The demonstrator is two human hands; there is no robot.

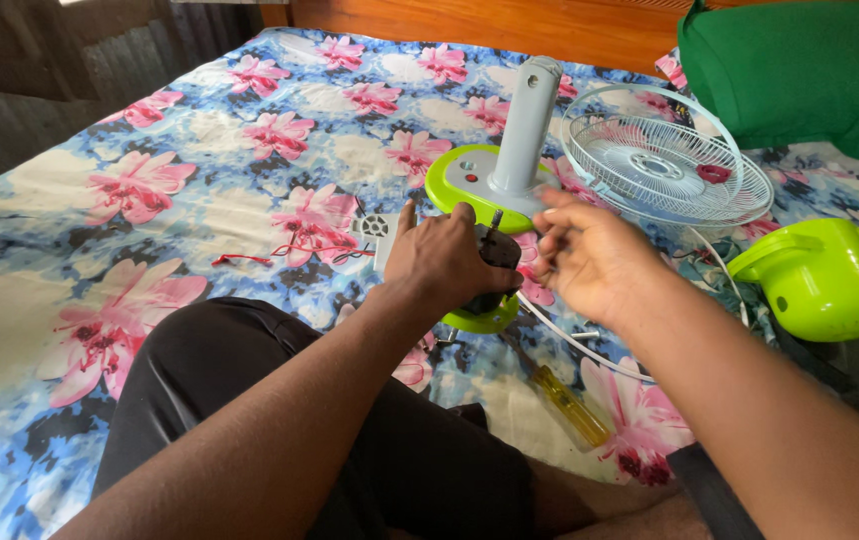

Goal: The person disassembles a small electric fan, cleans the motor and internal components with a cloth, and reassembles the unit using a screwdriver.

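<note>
On the floral bedsheet [249, 180], left hand [439, 262] grip clamped on fan motor [494, 270], right hand [589, 260] grip unclear, screwdriver [569, 405] nearby.

Both bare forearms reach up from the bottom edge toward the frame's centre. The left hand [441, 258] sits just left of centre, back of the hand to the camera, fingers curled downward in a grip. The right hand [589, 255] hovers just right of centre — slightly blurred, fingers bent inward toward the left hand — not clearly gripping.
</note>
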